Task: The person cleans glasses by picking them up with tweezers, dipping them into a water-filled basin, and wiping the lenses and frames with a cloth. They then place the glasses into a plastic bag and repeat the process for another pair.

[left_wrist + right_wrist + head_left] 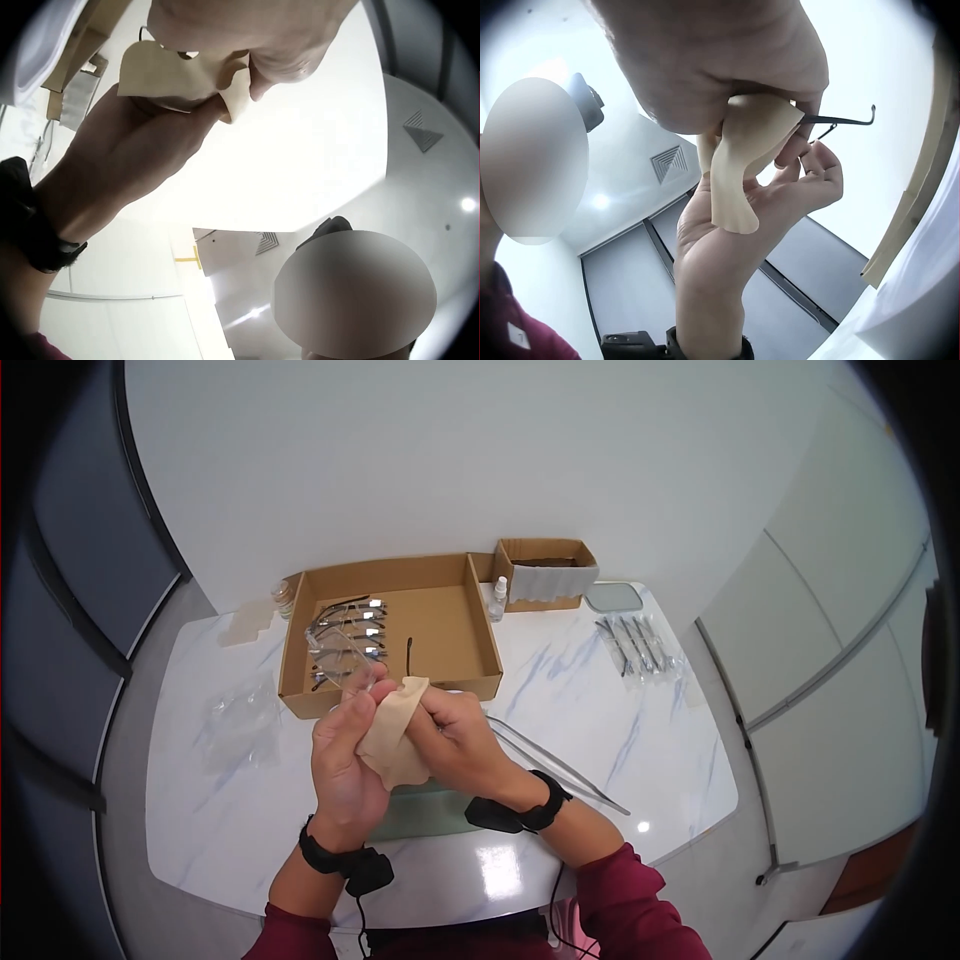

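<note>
Both hands meet over the front of the table, around a cream cloth [398,738] and a pair of eyeglasses. The eyeglasses' dark temple [844,118] sticks out past the cloth in the right wrist view; most of the frame is hidden by fingers and cloth. My left hand [345,755] pinches the eyeglasses from the left, thumb and fingertips at the cloth's edge. From the right, my right hand [468,742] grips the cloth, folded over the eyeglasses. In the left wrist view, the cloth [161,79] drapes between the two hands.
Behind the hands stands a shallow cardboard box [440,622] with several eyeglasses [350,632] in a row. A smaller box [545,585] and spray bottle [498,600] stand beyond it. Bagged eyeglasses [640,645] lie right, clear plastic bags [240,725] left, a green mat [425,815] underneath.
</note>
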Action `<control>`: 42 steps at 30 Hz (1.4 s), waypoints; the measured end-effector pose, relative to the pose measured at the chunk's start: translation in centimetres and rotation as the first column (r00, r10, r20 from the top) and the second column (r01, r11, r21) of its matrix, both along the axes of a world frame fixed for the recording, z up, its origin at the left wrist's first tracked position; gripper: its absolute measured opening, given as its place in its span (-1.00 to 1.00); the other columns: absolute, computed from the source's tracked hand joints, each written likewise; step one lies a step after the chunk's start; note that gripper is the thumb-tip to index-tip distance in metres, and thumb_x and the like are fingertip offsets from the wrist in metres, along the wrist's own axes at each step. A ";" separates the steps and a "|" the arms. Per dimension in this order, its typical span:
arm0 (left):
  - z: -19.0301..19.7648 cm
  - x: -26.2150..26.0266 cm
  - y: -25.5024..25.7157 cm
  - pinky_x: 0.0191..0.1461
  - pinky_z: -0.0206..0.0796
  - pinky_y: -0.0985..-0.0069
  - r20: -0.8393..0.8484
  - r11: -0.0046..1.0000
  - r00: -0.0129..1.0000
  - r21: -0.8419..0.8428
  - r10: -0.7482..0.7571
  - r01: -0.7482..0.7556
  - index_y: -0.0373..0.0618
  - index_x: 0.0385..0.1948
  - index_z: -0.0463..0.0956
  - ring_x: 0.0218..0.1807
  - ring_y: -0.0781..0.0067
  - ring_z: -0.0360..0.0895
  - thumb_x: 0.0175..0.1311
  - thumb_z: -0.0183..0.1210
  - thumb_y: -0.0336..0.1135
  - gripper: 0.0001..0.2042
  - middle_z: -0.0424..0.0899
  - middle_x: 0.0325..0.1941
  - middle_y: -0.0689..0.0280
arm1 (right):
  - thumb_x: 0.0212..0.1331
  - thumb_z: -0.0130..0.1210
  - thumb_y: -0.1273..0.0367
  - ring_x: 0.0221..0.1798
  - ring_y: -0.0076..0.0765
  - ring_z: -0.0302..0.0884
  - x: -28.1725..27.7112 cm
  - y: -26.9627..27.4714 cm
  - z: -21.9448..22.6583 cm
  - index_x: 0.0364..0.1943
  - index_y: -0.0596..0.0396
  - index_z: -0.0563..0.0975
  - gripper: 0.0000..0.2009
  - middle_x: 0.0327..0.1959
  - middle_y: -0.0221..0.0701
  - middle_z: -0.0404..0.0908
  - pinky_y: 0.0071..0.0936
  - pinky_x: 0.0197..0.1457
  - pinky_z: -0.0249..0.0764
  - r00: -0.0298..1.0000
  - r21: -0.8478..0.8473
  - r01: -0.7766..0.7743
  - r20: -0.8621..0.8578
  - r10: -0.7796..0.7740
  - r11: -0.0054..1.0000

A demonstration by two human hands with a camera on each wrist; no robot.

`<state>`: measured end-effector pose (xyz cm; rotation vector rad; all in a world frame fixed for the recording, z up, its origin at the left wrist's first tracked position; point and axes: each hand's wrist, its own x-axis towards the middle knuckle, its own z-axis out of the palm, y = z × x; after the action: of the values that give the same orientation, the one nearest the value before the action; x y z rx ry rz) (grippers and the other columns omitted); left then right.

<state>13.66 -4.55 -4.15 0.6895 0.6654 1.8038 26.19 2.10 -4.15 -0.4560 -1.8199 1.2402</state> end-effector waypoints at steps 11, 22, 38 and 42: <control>-0.4 0.7 0.1 0.32 0.33 0.30 -0.059 0.999 0.998 0.052 -0.002 0.005 -0.25 0.18 0.42 0.23 0.33 0.47 0.53 -0.05 -0.07 -0.57 0.50 0.21 0.22 | 0.30 0.08 0.45 -0.23 -0.34 0.67 0.4 0.2 1.1 -0.01 0.20 0.55 -0.77 -0.23 -0.27 0.69 -0.47 -0.16 0.53 0.994 0.071 -0.054 -0.090 0.060 0.996; -0.3 -0.2 0.3 0.30 0.33 0.38 -0.016 0.999 1.000 0.037 -0.012 0.013 -0.33 0.08 0.49 0.20 0.38 0.48 0.50 0.01 -0.16 -0.62 0.49 0.20 0.30 | 0.34 0.02 0.41 -0.26 -0.06 0.69 0.6 0.3 1.4 -0.03 0.18 0.56 -0.78 -0.27 -0.10 0.66 -0.33 -0.19 0.55 0.994 -0.024 -0.058 0.092 0.060 0.998; -0.3 0.6 0.2 0.33 0.31 0.27 -0.099 0.994 0.990 0.039 0.104 -0.100 -0.26 0.07 0.50 0.21 0.29 0.47 0.54 -0.06 -0.09 -0.60 0.50 0.20 0.25 | 0.22 0.12 0.45 -0.26 -0.10 0.65 0.9 1.5 0.7 0.03 0.15 0.56 -0.72 -0.26 -0.21 0.67 -0.35 -0.17 0.51 0.989 0.181 -0.145 0.052 0.138 0.973; 0.2 0.9 0.3 0.34 0.31 0.32 -0.061 0.998 0.998 -0.056 -0.021 0.018 -0.35 0.14 0.45 0.27 0.33 0.44 0.55 -0.08 -0.10 -0.56 0.46 0.28 0.24 | 0.27 0.08 0.42 -0.28 -0.16 0.69 0.7 0.6 1.4 -0.02 0.17 0.57 -0.76 -0.26 -0.21 0.69 -0.40 -0.19 0.54 0.999 0.041 -0.014 0.030 0.012 0.999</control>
<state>14.54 -4.24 -3.98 0.7143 0.7452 1.7455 26.86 2.69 -2.73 -0.4422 -1.8721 1.2086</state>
